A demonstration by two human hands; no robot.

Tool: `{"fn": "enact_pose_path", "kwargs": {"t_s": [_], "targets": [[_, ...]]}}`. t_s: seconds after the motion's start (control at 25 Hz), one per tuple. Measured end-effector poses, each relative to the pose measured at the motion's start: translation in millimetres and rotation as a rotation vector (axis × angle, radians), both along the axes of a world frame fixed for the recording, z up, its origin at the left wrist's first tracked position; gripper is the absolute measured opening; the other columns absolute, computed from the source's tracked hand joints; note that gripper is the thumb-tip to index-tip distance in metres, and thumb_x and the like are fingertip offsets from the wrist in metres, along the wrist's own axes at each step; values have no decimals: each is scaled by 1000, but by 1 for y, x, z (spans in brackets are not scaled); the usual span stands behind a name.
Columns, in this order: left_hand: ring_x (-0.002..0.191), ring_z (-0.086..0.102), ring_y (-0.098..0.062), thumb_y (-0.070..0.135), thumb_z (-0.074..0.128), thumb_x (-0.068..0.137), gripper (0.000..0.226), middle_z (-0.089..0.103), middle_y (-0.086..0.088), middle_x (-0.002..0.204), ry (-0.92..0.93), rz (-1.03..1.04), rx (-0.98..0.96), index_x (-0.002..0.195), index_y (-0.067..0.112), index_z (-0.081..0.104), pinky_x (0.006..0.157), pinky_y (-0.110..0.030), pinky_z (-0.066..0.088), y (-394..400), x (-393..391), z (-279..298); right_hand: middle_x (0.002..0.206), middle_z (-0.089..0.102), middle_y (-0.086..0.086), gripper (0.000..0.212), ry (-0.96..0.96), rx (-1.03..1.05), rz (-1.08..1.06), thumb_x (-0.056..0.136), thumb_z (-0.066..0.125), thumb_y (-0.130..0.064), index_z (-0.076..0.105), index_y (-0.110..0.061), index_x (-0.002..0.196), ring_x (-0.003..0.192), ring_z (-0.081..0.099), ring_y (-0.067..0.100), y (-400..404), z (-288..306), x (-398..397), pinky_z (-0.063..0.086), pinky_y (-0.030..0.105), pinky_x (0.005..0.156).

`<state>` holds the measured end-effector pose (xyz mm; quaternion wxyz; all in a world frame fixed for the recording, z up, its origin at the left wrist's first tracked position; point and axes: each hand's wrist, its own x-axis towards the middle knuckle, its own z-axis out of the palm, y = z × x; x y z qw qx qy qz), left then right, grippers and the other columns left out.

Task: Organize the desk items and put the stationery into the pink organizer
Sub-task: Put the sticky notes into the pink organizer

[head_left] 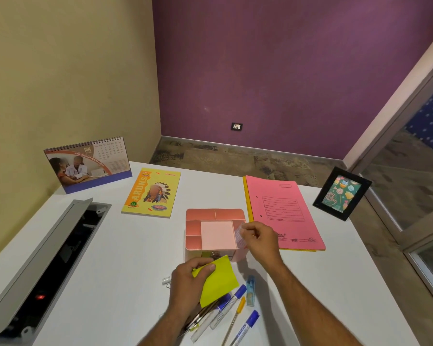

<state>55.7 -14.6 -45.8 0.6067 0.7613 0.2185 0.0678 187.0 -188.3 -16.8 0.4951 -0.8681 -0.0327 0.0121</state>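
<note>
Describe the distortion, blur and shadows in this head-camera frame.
Head view: wide-angle bending, so the walls and the desk edges splay outward; the small translucent pack pinched by the right hand over the pink organizer is motion-blurred; soft lighting, with faint shadows beside the yellow sticky pad held by the left hand; the calendar print is too small to read.

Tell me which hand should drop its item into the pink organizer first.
Right. The right hand already holds a small clear packet over the pink organizer's right edge, while the left hand holds the yellow sticky notes lower, in front of it.
</note>
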Motion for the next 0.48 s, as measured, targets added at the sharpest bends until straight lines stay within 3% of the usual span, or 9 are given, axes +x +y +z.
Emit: {"fn": "enact_pose_path", "kwargs": {"t_s": [0.08, 0.12, 0.24, 0.36, 0.48], "targets": [[87, 67, -2, 21, 78, 81, 13, 74, 19, 87, -31, 20, -63, 84, 34, 78, 77, -26, 53, -1, 6, 5, 81, 74, 6, 7, 139, 235, 96, 83, 75, -19, 74, -16, 90, 70, 68, 22, -1, 1, -16, 56, 35, 61], [86, 67, -1, 20, 77, 82, 13, 74, 19, 87, -43, 24, -80, 86, 32, 78, 77, -25, 53, -1, 8, 7, 81, 74, 9, 15, 213, 312, 160, 81, 76, -21, 74, -13, 94, 68, 68, 25, -2, 1, -24, 56, 35, 58], [82, 65, 1, 20, 76, 83, 13, 73, 21, 84, -50, 46, -105, 86, 32, 77, 71, -24, 52, -2, 12, 10, 79, 72, 12, 35, 369, 376, 327, 71, 77, -17, 72, -2, 102, 69, 70, 22, -1, 2, -44, 54, 29, 57], [80, 66, -4, 22, 74, 84, 10, 73, 18, 83, -42, 65, -122, 85, 32, 76, 70, -30, 55, -1, 14, 8, 78, 71, 17, 27, 381, 371, 340, 75, 75, -1, 71, -1, 102, 67, 70, 24, 0, 1, -47, 55, 28, 54], [71, 68, -17, 33, 59, 95, 16, 74, 8, 82, 15, 134, -178, 89, 31, 74, 64, -43, 60, 8, 7, 0, 67, 69, 5, 24, 293, 415, 196, 79, 71, 10, 71, -4, 98, 64, 67, 24, -5, 9, -41, 55, 28, 52]]}}
